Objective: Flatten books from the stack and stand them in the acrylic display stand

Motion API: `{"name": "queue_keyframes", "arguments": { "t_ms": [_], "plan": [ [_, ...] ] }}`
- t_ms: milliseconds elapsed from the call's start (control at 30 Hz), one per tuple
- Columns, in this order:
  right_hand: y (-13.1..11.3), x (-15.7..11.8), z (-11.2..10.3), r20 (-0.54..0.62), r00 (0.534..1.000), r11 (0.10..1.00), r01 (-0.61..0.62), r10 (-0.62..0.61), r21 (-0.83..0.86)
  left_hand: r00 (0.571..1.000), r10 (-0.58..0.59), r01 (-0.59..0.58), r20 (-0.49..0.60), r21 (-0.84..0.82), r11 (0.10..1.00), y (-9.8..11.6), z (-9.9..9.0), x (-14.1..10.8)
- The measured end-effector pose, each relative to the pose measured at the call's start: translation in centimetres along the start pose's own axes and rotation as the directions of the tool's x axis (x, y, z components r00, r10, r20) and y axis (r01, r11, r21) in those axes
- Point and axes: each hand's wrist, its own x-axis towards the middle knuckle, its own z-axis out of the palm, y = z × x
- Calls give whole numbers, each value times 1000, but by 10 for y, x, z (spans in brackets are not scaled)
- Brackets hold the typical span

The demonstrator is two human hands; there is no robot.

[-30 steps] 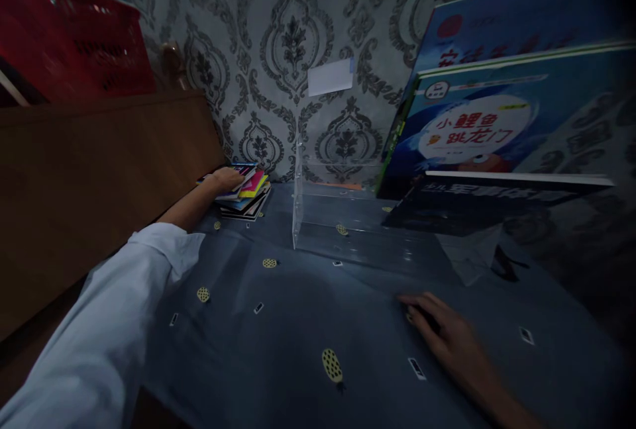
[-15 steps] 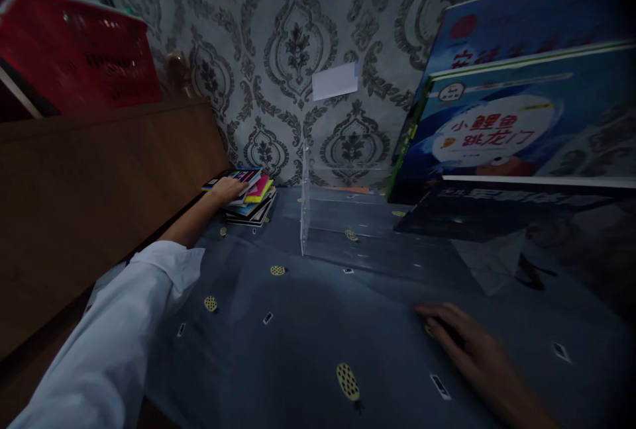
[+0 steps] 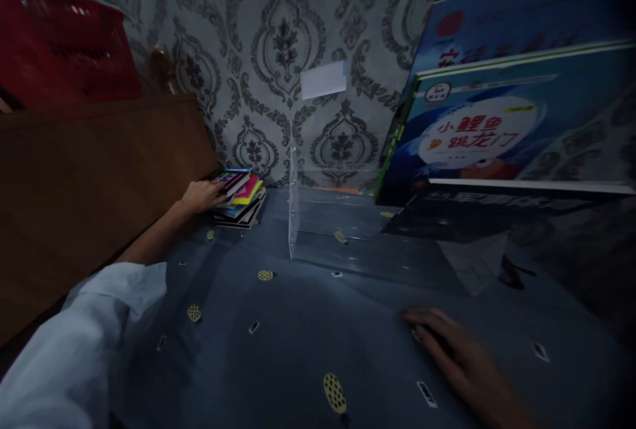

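Observation:
My left hand (image 3: 201,196) is at the left edge of a small uneven stack of books (image 3: 241,212) against the wall. Its fingers bend over the edge of the dark top book (image 3: 233,181), closed on it, with the thumb hidden. Pink and yellow covers show lower in the pile. My right hand (image 3: 454,349) rests low over the blue tablecloth (image 3: 293,343), slightly blurred. It holds nothing, its thumb and fingers loosely apart. Between the hands stands a clear acrylic rack (image 3: 294,207), with large blue picture books (image 3: 472,124) propped up at its right.
A wooden panel (image 3: 99,171) borders the left side, with a red plastic basket (image 3: 64,45) on top. Behind is patterned wallpaper (image 3: 285,25) bearing a white card (image 3: 322,80). A dark object (image 3: 511,273) lies below the picture books.
My left hand has drawn back leftward from the top of the stack to its left edge. My right hand stays over the cloth. The whole view has shifted slightly.

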Motion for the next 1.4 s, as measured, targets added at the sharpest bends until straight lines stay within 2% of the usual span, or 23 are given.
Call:
{"name": "queue_keyframes", "arguments": {
  "t_ms": [167,400,500,633,767,867,933,1033,1100,1233,1400],
  "plan": [
    [-3,0,0,-8,1000,1000,1,-1,-4,989,-149,150,26,-72,986,6,2,16],
    [-10,2,-3,7,1000,1000,12,-12,11,979,-186,194,86,-107,975,14,-3,23],
    [-13,2,-3,9,1000,1000,11,-11,10,983,-161,169,91,-94,981,13,-6,14],
    [-17,1,-3,-1,1000,1000,12,-12,17,988,-131,137,79,-72,988,10,-11,-11],
    [-17,0,-1,-12,1000,1000,-4,5,26,992,-121,123,32,-55,991,22,-8,-25],
    [-13,-1,1,-16,1000,1000,-5,6,23,990,-138,138,0,-64,988,39,-1,-16],
    [-10,-2,2,-20,1000,1000,-5,5,22,981,-195,193,-15,-74,978,49,4,-3],
    [-6,-2,3,-12,1000,1000,-7,7,27,954,-300,297,-20,-86,951,57,9,13],
    [-4,-2,3,-12,1000,1000,-9,9,29,944,-329,325,-31,-87,942,59,11,18],
    [-3,0,2,-3,1000,999,-29,29,31,952,-295,288,-83,-81,954,66,11,13],
    [-8,3,0,27,999,999,-19,19,25,966,-218,209,-138,-76,975,81,10,-11]
  ]
}}
